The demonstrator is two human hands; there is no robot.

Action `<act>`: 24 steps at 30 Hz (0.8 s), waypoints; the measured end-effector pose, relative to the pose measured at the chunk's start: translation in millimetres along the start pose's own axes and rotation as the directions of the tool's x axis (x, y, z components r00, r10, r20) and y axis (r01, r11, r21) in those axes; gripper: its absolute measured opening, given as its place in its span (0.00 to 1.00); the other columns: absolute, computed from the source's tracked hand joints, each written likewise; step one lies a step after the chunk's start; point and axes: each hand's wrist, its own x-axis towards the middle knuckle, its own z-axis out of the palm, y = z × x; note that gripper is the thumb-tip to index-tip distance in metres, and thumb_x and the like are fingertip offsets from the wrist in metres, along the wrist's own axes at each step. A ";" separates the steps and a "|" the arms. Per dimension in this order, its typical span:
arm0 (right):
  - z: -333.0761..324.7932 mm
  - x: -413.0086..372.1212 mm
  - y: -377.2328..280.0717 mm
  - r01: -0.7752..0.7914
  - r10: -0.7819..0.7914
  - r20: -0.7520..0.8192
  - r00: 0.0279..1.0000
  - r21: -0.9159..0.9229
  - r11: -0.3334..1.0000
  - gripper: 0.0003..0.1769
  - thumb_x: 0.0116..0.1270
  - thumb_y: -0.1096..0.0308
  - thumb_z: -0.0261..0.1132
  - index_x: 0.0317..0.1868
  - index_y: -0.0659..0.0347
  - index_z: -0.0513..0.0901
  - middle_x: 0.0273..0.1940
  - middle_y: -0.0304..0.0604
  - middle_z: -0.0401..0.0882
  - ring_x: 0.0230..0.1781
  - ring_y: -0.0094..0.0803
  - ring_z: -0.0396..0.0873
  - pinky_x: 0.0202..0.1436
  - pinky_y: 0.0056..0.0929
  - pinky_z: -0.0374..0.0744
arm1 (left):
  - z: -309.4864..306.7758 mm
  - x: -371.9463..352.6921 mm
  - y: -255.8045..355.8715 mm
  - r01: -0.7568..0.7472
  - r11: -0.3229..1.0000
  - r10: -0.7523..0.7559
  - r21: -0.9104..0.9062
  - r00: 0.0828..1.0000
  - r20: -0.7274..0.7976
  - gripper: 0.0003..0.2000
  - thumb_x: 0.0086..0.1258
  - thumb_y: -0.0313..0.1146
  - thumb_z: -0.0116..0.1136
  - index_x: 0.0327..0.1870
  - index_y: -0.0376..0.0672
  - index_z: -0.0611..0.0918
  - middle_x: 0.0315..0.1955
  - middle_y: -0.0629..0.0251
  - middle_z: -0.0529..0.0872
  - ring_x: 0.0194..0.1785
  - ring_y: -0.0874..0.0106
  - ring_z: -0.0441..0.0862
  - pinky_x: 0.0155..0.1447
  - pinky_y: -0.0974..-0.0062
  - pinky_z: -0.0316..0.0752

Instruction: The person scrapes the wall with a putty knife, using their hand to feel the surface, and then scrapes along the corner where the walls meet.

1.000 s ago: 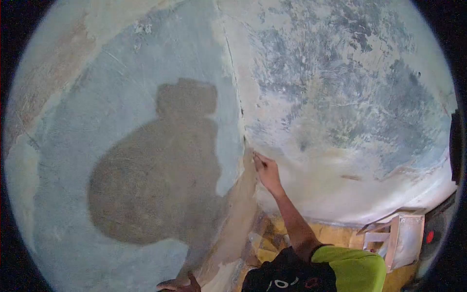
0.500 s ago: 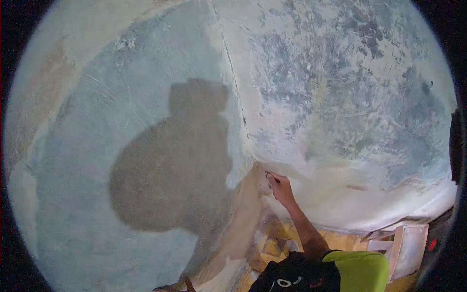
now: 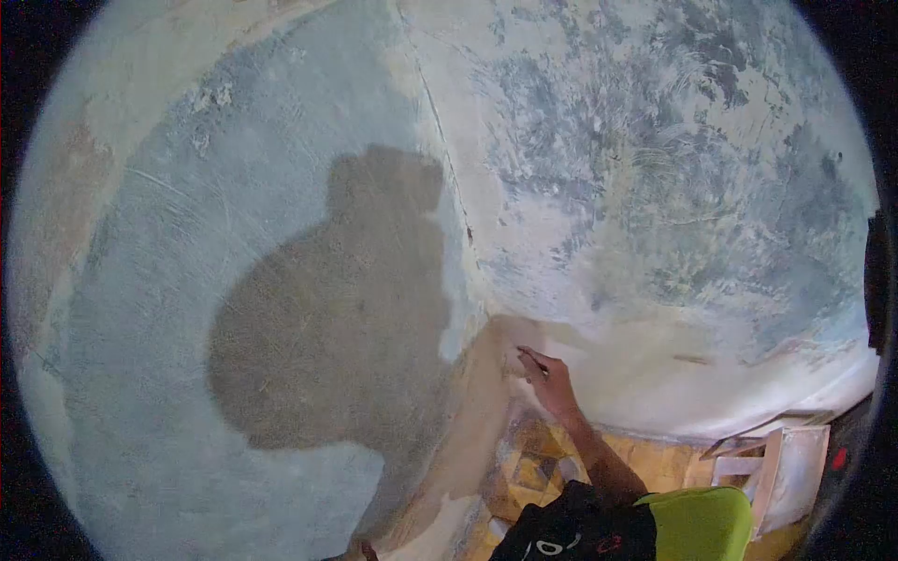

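patchy blue-and-white walls (image 3: 673,187) meet at a cracked corner seam (image 3: 470,232); just below it, the right hand (image 3: 554,379) has bunched fingers, whether gripping anything cannot be told. the left hand (image 3: 368,552), cut off at the bottom edge, cannot be read.

The scratched blue-grey plaster wall (image 3: 168,374) on the left meets a right wall (image 3: 673,206) patchy with white and slate blue, smoother and cream toward its near edge. Between them a thin dark crack (image 3: 432,112) runs down the corner from the far side, ending near a tan band (image 3: 472,411). A slim dark item (image 3: 544,371), too small to identify, is held slantwise just right of that band.
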 end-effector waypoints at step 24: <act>1.4 -22.7 22.6 0.068 -0.064 0.037 0.997 -0.113 0.991 0.24 0.74 0.53 0.58 0.56 0.67 0.81 0.19 0.37 0.69 0.21 0.22 0.66 0.27 0.27 0.70 | 33.8 -10.0 -15.8 -0.034 0.984 0.018 -0.175 0.996 -0.091 0.64 0.55 0.71 0.59 0.71 0.21 0.40 0.59 0.02 0.36 0.64 0.11 0.37 0.64 0.26 0.48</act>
